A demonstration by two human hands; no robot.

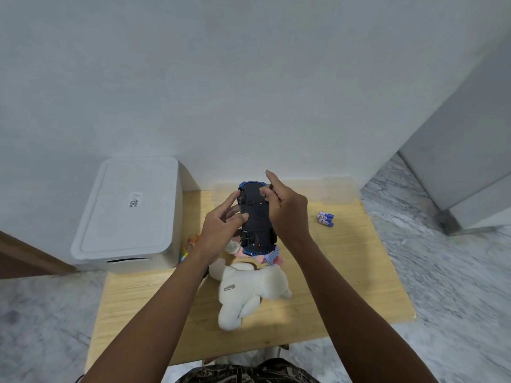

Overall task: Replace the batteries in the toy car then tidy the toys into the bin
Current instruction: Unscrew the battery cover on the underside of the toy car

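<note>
My left hand grips the toy car belly-up above the desk; my right hand pinches its right edge, forefinger lifted. I should keep it steady and feel for the cover's catch with my thumb. The batteries lie to the right.

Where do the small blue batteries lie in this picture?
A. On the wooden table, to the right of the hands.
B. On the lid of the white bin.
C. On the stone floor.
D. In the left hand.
A: the batteries lie on the wooden table, apart from the upturned toy car.
</note>
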